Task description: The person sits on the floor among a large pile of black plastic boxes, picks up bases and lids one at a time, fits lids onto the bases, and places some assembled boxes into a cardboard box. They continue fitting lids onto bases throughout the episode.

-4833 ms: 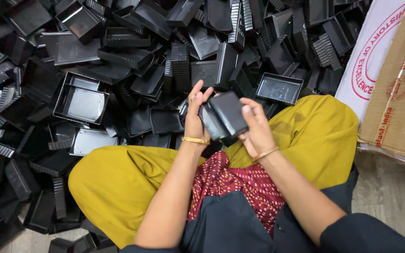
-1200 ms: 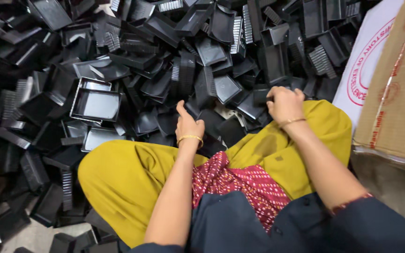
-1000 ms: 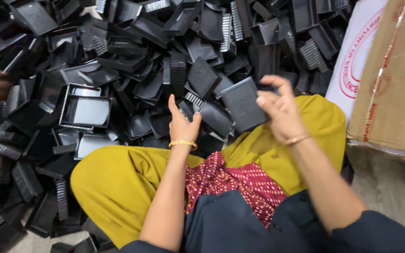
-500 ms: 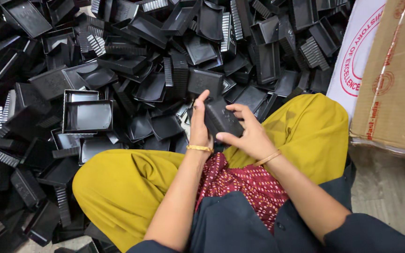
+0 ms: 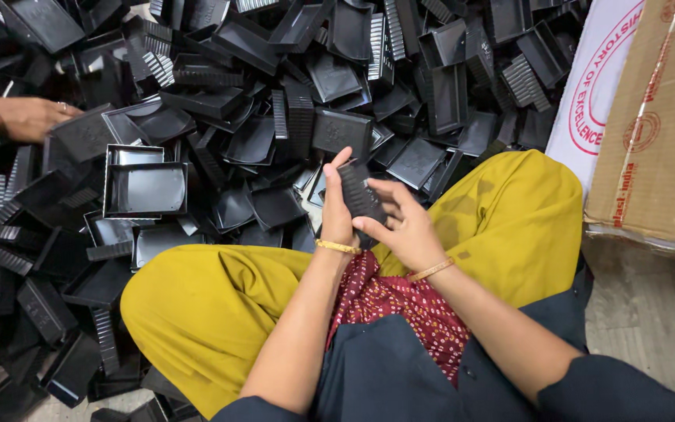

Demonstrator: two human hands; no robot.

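I sit cross-legged in yellow trousers before a heap of black plastic trays [image 5: 275, 94]. Between my knees, both hands hold one small black ribbed tray [image 5: 359, 195] on its edge. My left hand [image 5: 337, 209] grips its left side with fingers pointing up. My right hand [image 5: 401, 227] closes on it from the right and below. Each wrist wears a gold bangle.
A neat stack of nested black trays [image 5: 146, 187] sits on the heap at the left. Another person's hand [image 5: 25, 117] rests on trays at the far left. A white printed sack [image 5: 599, 86] and a cardboard box [image 5: 658, 133] stand at the right on grey floor.
My right hand reached into the heap, picked up a tray and brought it to my left hand; both hands have since turned the tray onto its edge.
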